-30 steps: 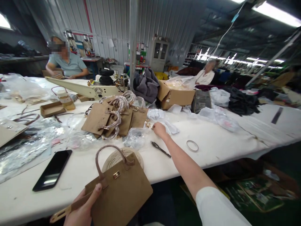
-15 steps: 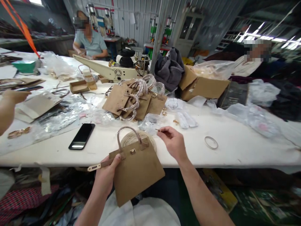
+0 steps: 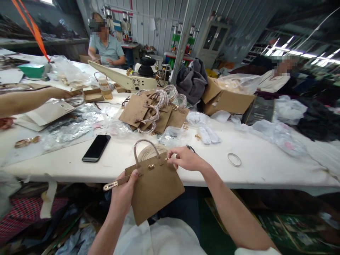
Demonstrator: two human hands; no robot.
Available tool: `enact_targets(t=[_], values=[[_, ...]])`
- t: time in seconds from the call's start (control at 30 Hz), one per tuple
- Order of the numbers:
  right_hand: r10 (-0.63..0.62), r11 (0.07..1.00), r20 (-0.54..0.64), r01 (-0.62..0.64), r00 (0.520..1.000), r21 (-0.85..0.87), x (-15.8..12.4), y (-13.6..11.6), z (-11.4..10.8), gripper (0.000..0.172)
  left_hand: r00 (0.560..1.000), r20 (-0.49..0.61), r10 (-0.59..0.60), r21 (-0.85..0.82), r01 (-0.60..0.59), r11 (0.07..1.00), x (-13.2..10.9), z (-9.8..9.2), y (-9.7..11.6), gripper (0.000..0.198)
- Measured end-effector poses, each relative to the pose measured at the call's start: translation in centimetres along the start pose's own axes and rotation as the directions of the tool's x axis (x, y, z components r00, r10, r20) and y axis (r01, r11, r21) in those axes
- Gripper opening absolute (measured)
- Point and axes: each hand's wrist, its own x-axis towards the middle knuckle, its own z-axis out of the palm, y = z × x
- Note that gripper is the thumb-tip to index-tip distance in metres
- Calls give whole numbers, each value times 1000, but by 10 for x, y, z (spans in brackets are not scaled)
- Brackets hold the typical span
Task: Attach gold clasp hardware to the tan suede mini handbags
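A small olive-brown, flat-faced handbag with a rounded brown top handle is held at the near edge of the white-covered surface, above the person's lap, its top edge sloping up to the right. The left hand grips the bag's left side, thumb on the front near the handle's base. A narrow brown strap with a gold-coloured slotted metal end sticks out to the left of that hand. A gold-coloured rectangular clasp sits on the front, between the handle's ends.

The right hand is at the bag's upper right corner, thumb and fingers pinched narrow on a tiny gold-coloured metal piece; whether the piece touches the bag, I cannot tell. A round cream-coloured coil lies just behind the bag, partly hidden. To the left lies a black rectangular phone; to the right, a thin silver-coloured ring. Farther back is a pile of brown bag pieces with plastic-wrapped handles, and at far left a co-worker's bare forearm reaches over the surface.
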Motion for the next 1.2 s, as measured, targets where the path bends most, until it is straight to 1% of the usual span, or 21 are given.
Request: enact_targets(t=[0.03, 0.07, 0.13, 0.2, 0.27, 0.3, 0.37, 0.47, 0.5, 0.57, 0.7, 0.8, 0.9, 1.0, 1.1, 1.2], values=[[-2, 998, -23, 0, 1000, -69, -2, 0, 1, 5, 1000, 2, 0, -11, 1, 1000, 0, -1, -2, 68], [-3, 994, -77, -6, 997, -110, -4, 1, 5, 2, 1000, 5, 2, -19, -2, 1000, 1, -1, -3, 68], [33, 995, -233, -55, 972, -88, -7, 7, 20, 4, 1000, 18, 11, -14, -11, 1000, 2, -1, -4, 68], [106, 994, -392, -110, 914, 12, -8, 15, 37, 7, 999, 31, 21, 11, -21, 1000, 4, -1, -4, 68], [145, 989, -504, -119, 851, 84, -11, 24, 52, 15, 999, 42, 23, 38, -25, 999, 5, -1, -2, 67], [133, 991, -541, -105, 830, 82, -12, 27, 57, 19, 999, 48, 21, 43, -23, 999, 5, -1, -1, 66], [49, 998, -589, -67, 807, -9, -16, 31, 64, 24, 998, 54, 16, 41, -18, 999, 5, -1, 0, 65], [-101, 974, -592, -41, 799, -222, -20, 31, 68, 21, 999, 43, 25, 35, -27, 999, 6, 0, 1, 66], [-134, 961, -586, -39, 799, -272, -20, 30, 69, 20, 999, 42, 31, 36, -33, 999, 6, 1, 0, 66], [-163, 947, -581, -39, 798, -320, -20, 29, 70, 19, 998, 48, 48, 52, -50, 997, 6, 1, -1, 66], [-165, 941, -588, -52, 792, -333, -17, 29, 72, 20, 993, 39, 107, 139, -112, 984, 5, -1, -3, 66], [-150, 929, -571, -83, 807, -361, -15, 28, 71, 20, 984, 23, 175, 216, -176, 960, 2, -1, -2, 60], [-130, 912, -549, -118, 826, -393, -13, 25, 68, 19, 963, 13, 270, 313, -260, 914, -2, 2, 2, 50], [-124, 902, -516, -121, 848, -415, -10, 21, 63, 19, 935, 13, 353, 391, -330, 859, -7, 7, 8, 43], [-110, 905, -488, -116, 866, -409, -7, 20, 59, 19, 922, 12, 386, 419, -355, 836, -12, 13, 13, 42], [-70, 916, -486, -137, 871, -378, -5, 20, 56, 19, 924, 6, 383, 408, -352, 843, -14, 16, 16, 41]])
